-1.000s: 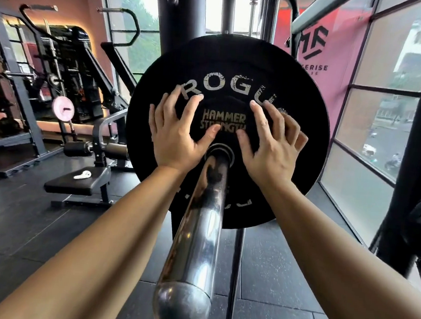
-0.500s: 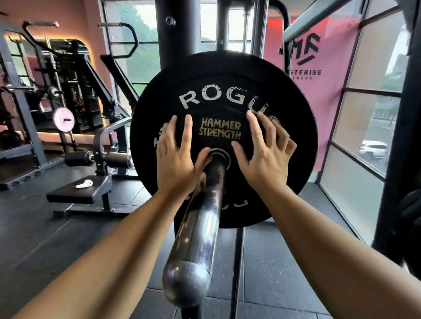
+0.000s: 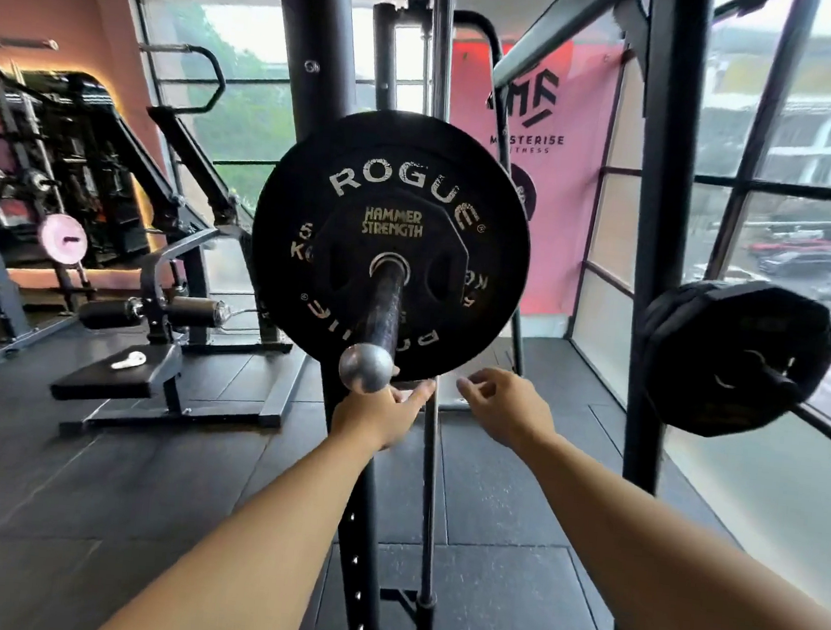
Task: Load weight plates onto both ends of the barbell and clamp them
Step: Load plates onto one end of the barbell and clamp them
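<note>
The chrome barbell sleeve points straight at me, its rounded end at centre. Two black plates sit on it: a large Rogue plate behind and a smaller Hammer Strength plate in front. Both hands are off the plates and hang just below them. My left hand is under the sleeve's end, fingers loosely apart, holding nothing. My right hand is beside it to the right, fingers curled loosely and empty. No clamp is visible on the sleeve.
Black rack uprights stand around the bar. More black plates hang on a peg at the right. A bench machine stands to the left on the dark rubber floor. Windows run along the right side.
Both hands have come off the face of the small plate and dropped below the big plate. The camera has pulled back, so the sleeve end now shows nearer the plates.
</note>
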